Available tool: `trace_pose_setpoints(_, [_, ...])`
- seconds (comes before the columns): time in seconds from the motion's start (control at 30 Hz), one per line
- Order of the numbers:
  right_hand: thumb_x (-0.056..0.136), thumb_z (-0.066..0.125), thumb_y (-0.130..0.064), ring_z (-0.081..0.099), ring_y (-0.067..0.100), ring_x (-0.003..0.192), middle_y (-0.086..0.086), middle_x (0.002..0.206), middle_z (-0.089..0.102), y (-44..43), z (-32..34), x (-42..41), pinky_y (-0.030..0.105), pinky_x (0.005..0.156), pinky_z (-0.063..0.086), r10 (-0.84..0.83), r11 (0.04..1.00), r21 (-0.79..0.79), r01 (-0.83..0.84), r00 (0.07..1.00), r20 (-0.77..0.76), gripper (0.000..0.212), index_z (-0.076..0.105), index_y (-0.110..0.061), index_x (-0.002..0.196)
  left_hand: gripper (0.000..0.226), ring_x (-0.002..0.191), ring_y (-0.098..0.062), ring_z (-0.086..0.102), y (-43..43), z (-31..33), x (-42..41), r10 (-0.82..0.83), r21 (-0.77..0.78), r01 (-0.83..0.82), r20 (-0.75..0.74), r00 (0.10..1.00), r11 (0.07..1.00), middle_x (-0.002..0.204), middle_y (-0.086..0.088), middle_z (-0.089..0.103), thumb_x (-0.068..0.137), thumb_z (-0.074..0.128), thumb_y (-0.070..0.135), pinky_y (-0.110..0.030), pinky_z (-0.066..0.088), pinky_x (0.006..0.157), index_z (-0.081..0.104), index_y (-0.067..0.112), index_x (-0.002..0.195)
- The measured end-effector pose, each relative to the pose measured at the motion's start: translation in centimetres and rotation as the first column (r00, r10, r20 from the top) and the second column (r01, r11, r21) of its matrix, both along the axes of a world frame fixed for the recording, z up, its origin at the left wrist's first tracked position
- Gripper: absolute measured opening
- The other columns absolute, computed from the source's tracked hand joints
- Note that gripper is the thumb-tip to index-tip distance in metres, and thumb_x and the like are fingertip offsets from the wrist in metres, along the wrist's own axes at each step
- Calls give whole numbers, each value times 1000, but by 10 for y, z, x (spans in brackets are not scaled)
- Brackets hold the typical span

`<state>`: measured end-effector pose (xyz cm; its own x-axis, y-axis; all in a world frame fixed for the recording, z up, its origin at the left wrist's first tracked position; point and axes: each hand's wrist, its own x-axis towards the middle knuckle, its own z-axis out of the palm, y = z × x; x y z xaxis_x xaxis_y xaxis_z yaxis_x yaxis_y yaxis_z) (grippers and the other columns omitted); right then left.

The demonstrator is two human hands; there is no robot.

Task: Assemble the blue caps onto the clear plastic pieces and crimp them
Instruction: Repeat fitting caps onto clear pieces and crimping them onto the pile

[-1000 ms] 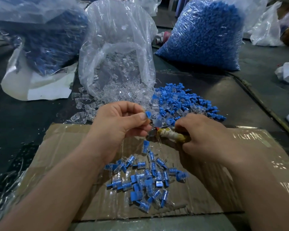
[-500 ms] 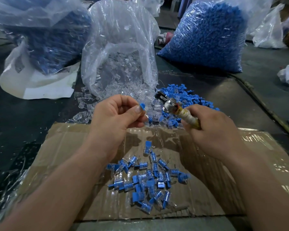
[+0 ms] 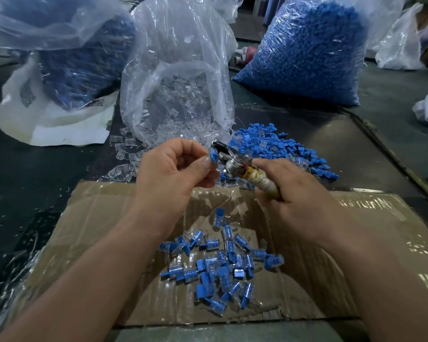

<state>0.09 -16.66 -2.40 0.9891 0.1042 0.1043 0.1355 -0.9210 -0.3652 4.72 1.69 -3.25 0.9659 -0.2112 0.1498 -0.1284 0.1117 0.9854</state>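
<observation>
Blue caps (image 3: pixel 269 146), clear plastic pieces (image 3: pixel 173 114), crimping tool (image 3: pixel 235 164).
Caps heaped right of centre, one blue cap (image 3: pixel 213 154) raised beside the tool's head; clear pieces bagged upper centre; capped pieces (image 3: pixel 220 267) piled lower centre.

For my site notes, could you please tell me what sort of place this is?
Probably a small assembly workshop: a big bag of blue caps, a bag of clear pieces, and a heap of capped pieces on cardboard.

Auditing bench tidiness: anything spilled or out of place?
Clear pieces have spilled from the open clear bag onto the dark table, beyond the far left corner of the cardboard. A few clear ones are mixed into the loose blue caps. Left hand pinches a capped piece; right hand grips the crimping tool.
</observation>
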Motion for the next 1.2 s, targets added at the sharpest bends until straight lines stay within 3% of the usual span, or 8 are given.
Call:
trace_pose_setpoints(0.1, [89, 53, -24, 26, 2, 86, -11, 101, 45, -1, 0, 1, 21, 71, 18, 20, 997, -81, -15, 998, 56, 33, 49, -24, 122, 21, 61, -13, 67, 0, 0, 0, -4, 17, 3, 10, 1000, 1000, 66, 0, 69, 79, 60, -3, -17, 52, 57, 61, 16, 72])
trace_pose_setpoints(0.17, [87, 55, -24, 25, 3, 85, -10, 98, 48, -1, 0, 2, 22, 72, 18, 35, 993, -113, -25, 996, 82, 26, 53, -21, 112, 20, 60, -11, 66, 0, 0, -1, -5, 20, 5, 9, 1000, 1000, 65, 1, 69, 79, 59, -4, -17, 52, 57, 61, 15, 72])
trace_pose_setpoints(0.3, [85, 53, -27, 38, 1, 76, -16, 88, 46, 3, 1, 1, 11, 64, 24, 24, 999, -34, -23, 1000, 8, 16, 41, -33, 95, 20, 58, -9, 65, -2, 1, -2, 2, 38, -3, 30, 1000, 999, 65, 2, 68, 80, 59, -5, -16, 51, 56, 60, 14, 74])
trace_pose_setpoints(0.4, [87, 54, -24, 39, -5, 72, -18, 80, 43, 4, 1, 1, 15, 58, 24, 10, 1000, -6, -11, 1000, -20, 19, 39, -34, 89, 22, 59, -10, 66, -2, 1, -3, 26, 80, -32, 77, 997, 996, 65, 3, 68, 80, 60, -5, -16, 52, 57, 59, 16, 73])
trace_pose_setpoints(1.03, [86, 61, -26, 38, -2, 66, -14, 76, 45, 10, -1, 3, 19, 54, 23, -30, 1000, -3, 30, 999, -21, 26, 37, -34, 80, 23, 59, -8, 64, -2, 4, -6, 105, 158, -123, 117, 988, 980, 68, -1, 64, 81, 59, -5, -18, 54, 59, 58, 15, 72])
trace_pose_setpoints(1.2, [87, 57, -22, 41, 2, 76, -13, 89, 48, 8, -4, 4, 18, 62, 31, -10, 1000, -7, 10, 1000, 0, 20, 45, -30, 100, 22, 59, -7, 64, -3, 4, -7, 112, 160, -126, 95, 989, 979, 69, -3, 64, 81, 58, -6, -16, 52, 57, 58, 15, 73])
